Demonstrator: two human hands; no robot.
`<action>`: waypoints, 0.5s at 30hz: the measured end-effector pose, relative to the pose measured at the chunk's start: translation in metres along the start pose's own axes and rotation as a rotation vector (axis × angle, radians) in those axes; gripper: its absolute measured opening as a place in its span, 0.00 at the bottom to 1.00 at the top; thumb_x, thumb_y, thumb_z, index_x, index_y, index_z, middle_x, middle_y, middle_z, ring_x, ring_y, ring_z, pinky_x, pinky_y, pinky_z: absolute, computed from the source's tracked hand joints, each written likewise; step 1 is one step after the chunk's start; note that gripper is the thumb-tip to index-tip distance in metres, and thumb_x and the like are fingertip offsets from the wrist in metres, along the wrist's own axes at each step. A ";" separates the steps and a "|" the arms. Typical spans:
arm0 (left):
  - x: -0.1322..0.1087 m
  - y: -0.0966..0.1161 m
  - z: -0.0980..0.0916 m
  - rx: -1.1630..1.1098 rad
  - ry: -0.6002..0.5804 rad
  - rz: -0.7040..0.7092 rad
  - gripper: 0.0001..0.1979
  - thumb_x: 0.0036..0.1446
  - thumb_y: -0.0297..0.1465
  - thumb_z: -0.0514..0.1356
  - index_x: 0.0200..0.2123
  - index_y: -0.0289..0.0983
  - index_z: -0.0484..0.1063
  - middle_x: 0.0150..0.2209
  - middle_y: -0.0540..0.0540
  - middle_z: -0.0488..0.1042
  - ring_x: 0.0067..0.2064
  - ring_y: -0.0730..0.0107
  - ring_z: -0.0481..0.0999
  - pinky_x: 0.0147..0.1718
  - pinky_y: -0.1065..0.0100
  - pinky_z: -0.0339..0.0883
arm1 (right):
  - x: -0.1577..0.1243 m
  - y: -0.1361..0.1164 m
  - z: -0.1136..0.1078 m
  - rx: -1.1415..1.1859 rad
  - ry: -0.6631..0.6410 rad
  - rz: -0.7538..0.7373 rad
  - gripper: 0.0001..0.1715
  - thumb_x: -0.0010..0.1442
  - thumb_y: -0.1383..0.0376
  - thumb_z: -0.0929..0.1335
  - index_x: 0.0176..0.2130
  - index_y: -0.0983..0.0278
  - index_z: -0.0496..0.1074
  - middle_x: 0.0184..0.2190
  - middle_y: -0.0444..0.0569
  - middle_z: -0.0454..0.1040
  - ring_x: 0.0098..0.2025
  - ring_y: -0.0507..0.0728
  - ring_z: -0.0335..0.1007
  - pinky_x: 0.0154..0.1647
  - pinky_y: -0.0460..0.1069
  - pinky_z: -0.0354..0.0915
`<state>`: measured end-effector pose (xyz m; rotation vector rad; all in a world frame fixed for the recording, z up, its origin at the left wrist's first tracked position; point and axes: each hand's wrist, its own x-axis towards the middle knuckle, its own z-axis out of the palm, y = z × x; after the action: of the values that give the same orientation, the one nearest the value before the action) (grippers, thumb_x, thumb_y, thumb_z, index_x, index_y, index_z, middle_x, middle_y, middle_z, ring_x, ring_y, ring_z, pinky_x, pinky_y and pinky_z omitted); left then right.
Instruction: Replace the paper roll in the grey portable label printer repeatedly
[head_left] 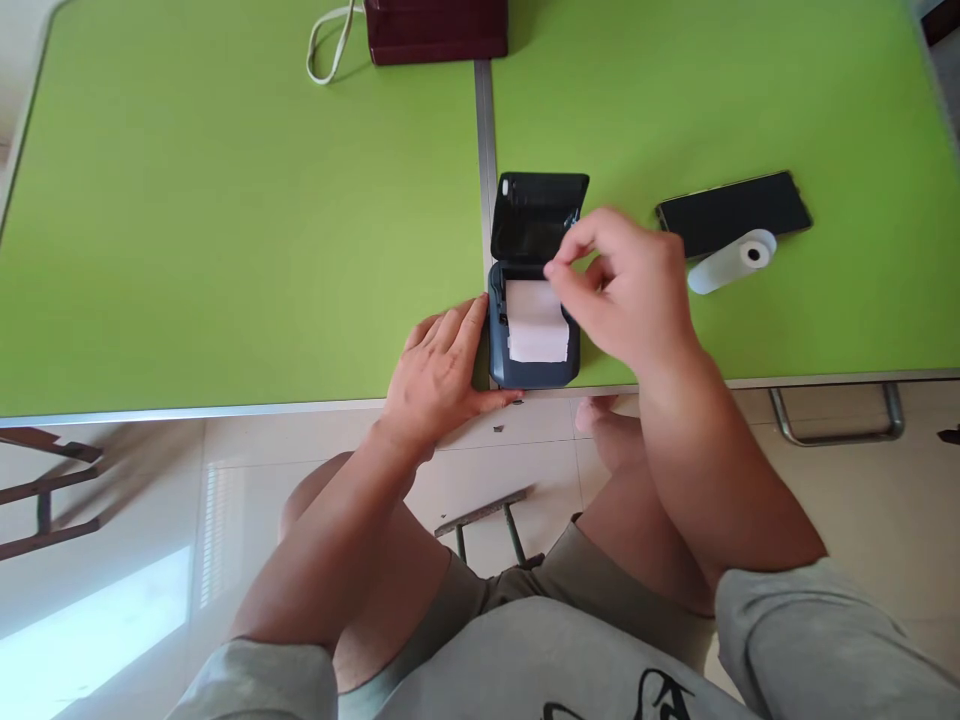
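A small dark portable printer (534, 376) sits at the front table edge with its black lid (536, 215) swung up. In its compartment lies a white paper roll (536, 315), the paper's end reaching toward the front rim. My left hand (439, 370) rests against the printer's left side, fingers stretched out and thumb spread along the table edge. Over the right rear of the compartment, close to the lid hinge, is my right hand (622, 280). Its thumb and forefinger are pinched together; whatever may be between them is too small to make out.
On the green table (225, 220), a black smartphone (731, 210) lies to the right. A second white paper roll (727, 262) lies by its near edge. At the back is a dark red box-like object (437, 30) with a white cord loop (328, 50). A metal strip (485, 120) divides the tabletop.
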<state>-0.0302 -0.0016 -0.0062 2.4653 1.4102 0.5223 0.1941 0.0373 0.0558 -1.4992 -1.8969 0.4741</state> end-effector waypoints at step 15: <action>0.001 0.004 -0.002 0.008 -0.011 0.009 0.60 0.51 0.64 0.68 0.73 0.31 0.56 0.65 0.29 0.72 0.65 0.41 0.74 0.65 0.50 0.65 | 0.013 -0.006 -0.010 -0.345 -0.417 0.042 0.15 0.60 0.65 0.73 0.48 0.54 0.79 0.45 0.47 0.86 0.40 0.64 0.79 0.36 0.55 0.65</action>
<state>-0.0279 -0.0027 -0.0027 2.4782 1.3996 0.5054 0.1950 0.0466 0.0704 -1.7673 -2.3692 0.5301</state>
